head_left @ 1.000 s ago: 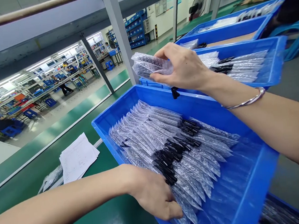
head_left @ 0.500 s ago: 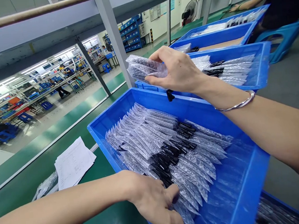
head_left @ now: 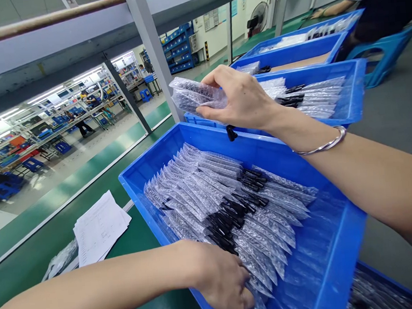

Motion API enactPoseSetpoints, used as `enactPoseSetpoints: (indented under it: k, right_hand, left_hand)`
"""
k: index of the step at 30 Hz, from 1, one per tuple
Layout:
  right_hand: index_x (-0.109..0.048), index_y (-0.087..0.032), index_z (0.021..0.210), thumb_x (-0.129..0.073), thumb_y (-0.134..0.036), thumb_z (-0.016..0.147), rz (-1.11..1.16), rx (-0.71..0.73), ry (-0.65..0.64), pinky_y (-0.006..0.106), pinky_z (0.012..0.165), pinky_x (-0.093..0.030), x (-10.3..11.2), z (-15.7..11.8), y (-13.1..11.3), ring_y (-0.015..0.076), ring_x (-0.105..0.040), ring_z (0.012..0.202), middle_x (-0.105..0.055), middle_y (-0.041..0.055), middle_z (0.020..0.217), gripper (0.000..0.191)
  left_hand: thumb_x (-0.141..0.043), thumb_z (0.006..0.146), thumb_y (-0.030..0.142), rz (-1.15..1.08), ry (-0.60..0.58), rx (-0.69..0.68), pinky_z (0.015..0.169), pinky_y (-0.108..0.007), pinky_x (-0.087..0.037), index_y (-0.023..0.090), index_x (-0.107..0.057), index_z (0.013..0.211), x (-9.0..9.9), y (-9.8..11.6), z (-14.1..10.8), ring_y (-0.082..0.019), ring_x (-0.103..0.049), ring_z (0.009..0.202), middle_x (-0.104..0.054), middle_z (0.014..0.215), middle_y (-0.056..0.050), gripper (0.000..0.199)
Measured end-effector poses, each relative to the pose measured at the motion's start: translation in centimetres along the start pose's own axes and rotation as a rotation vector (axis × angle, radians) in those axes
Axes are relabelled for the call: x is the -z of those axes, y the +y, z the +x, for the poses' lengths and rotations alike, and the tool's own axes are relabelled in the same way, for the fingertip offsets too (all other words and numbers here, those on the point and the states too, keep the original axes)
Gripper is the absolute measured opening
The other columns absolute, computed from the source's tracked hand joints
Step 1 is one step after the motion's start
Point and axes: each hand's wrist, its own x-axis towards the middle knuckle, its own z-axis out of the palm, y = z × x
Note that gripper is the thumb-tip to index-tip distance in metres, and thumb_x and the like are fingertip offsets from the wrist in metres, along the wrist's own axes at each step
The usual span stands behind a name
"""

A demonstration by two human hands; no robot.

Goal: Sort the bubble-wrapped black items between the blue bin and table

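Right hand (head_left: 244,99) grips bubble-wrap bag (head_left: 194,94) at upper centre; its black end dangles and may slip. Left hand (head_left: 225,281) presses the tray's (head_left: 343,262) bags (head_left: 209,192), fingers bent.

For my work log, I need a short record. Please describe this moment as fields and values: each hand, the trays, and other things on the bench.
left hand: rests on bubble-wrapped packets at the near corner of the front blue tray
right hand: raised above the tray, grip closed on a bundle of bubble-wrap packets
wrist: silver bangle on the right arm
packets: overlapping rows, black ends toward the middle
behind: second blue tray with similar packets
bench: paper sheets on the green surface
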Motion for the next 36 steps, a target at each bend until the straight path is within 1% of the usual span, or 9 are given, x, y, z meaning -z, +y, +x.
enactPoseSetpoints:
  k: [4, 8, 12, 17, 24, 27, 31, 33, 36]
  right_hand:
    - [-0.057, -0.021, 0.108, -0.066, -0.036, 0.086, 0.004, 0.022, 0.022, 0.039, 0.085, -0.05, -0.1, 0.0, 0.2, 0.0269, -0.061, 0.096, -0.064, 0.0104, 0.107, 0.028]
    - [-0.056, -0.023, 0.108, -0.066, -0.038, 0.085, 0.013, 0.008, 0.026, 0.041, 0.086, -0.051, -0.1, -0.1, 0.1, 0.0274, -0.061, 0.098, -0.063, 0.0091, 0.108, 0.029]
    - [-0.056, -0.027, 0.109, -0.062, -0.041, 0.088, 0.023, -0.019, -0.009, 0.044, 0.089, -0.05, 0.1, -0.1, -0.2, 0.0285, -0.059, 0.102, -0.063, 0.0085, 0.112, 0.026]
    - [-0.055, -0.027, 0.109, -0.061, -0.04, 0.089, 0.029, -0.015, -0.015, 0.045, 0.087, -0.052, 0.4, -0.1, -0.5, 0.0294, -0.061, 0.101, -0.063, 0.0081, 0.113, 0.025]
    - [-0.057, -0.022, 0.11, -0.064, -0.037, 0.086, 0.013, 0.025, 0.028, 0.041, 0.082, -0.052, 0.1, -0.1, -0.2, 0.0275, -0.063, 0.097, -0.065, 0.0076, 0.111, 0.029]
    - [-0.057, -0.021, 0.11, -0.065, -0.035, 0.084, 0.007, 0.03, 0.037, 0.04, 0.08, -0.052, -0.1, -0.1, 0.0, 0.0262, -0.063, 0.094, -0.065, 0.0064, 0.109, 0.031]
    - [-0.058, -0.021, 0.111, -0.064, -0.033, 0.084, 0.007, 0.031, 0.036, 0.039, 0.081, -0.052, -0.1, 0.0, 0.1, 0.0257, -0.063, 0.094, -0.065, 0.0058, 0.11, 0.03]
    - [-0.058, -0.022, 0.111, -0.064, -0.034, 0.084, 0.012, 0.031, 0.037, 0.041, 0.083, -0.052, -0.1, 0.0, 0.0, 0.0264, -0.063, 0.096, -0.065, 0.0053, 0.11, 0.031]
    - [-0.058, -0.023, 0.112, -0.064, -0.034, 0.084, 0.016, 0.027, 0.026, 0.042, 0.085, -0.052, -0.1, 0.1, 0.0, 0.0272, -0.063, 0.097, -0.065, 0.005, 0.11, 0.031]
  left_hand:
    - [-0.044, 0.093, 0.039, 0.073, 0.064, 0.161, 0.059, -0.034, -0.049, 0.015, -0.075, 0.105, 0.5, 1.0, -0.6, -0.025, -0.066, 0.088, -0.065, 0.113, -0.016, 0.041]
    - [-0.05, 0.093, 0.042, 0.218, 0.167, 0.125, 0.082, -0.035, -0.05, 0.016, -0.077, 0.085, 0.5, 1.3, -1.0, -0.026, -0.056, 0.106, -0.059, 0.124, -0.012, 0.038]
    - [-0.05, 0.093, 0.043, 0.238, 0.127, 0.127, 0.082, -0.036, -0.05, 0.016, -0.076, 0.08, 0.5, 1.2, -0.7, -0.028, -0.054, 0.11, -0.059, 0.124, -0.011, 0.04]
    - [-0.049, 0.093, 0.039, 0.132, 0.132, 0.121, 0.085, -0.039, -0.052, 0.015, -0.069, 0.116, 0.4, 0.5, -0.5, -0.029, -0.06, 0.103, -0.064, 0.116, -0.011, 0.039]
    - [-0.046, 0.093, 0.038, -0.012, 0.249, 0.087, 0.075, -0.035, -0.053, 0.005, -0.026, 0.151, 0.0, -1.3, 1.2, -0.028, -0.065, 0.104, -0.057, 0.132, -0.017, 0.07]
    - [-0.055, 0.09, 0.033, 0.114, 0.231, 0.098, 0.067, -0.033, -0.05, 0.007, -0.042, 0.141, 0.0, -1.4, 2.0, -0.024, -0.065, 0.093, -0.059, 0.125, -0.014, 0.059]
    - [-0.056, 0.091, 0.028, 0.432, 0.457, 0.029, 0.079, -0.035, -0.046, 0.016, -0.063, 0.114, -0.2, -1.8, 2.7, -0.025, -0.057, 0.102, -0.056, 0.122, -0.014, 0.027]
    - [-0.055, 0.091, 0.029, 0.484, 0.515, 0.009, 0.083, -0.036, -0.043, 0.02, -0.064, 0.112, -0.2, -2.1, 3.0, -0.026, -0.053, 0.108, -0.053, 0.129, -0.014, 0.024]
    - [-0.062, 0.086, 0.032, 0.442, 0.452, 0.011, 0.079, -0.034, -0.042, 0.02, -0.061, 0.116, 0.0, -2.5, 3.3, -0.026, -0.054, 0.103, -0.057, 0.123, -0.013, 0.032]
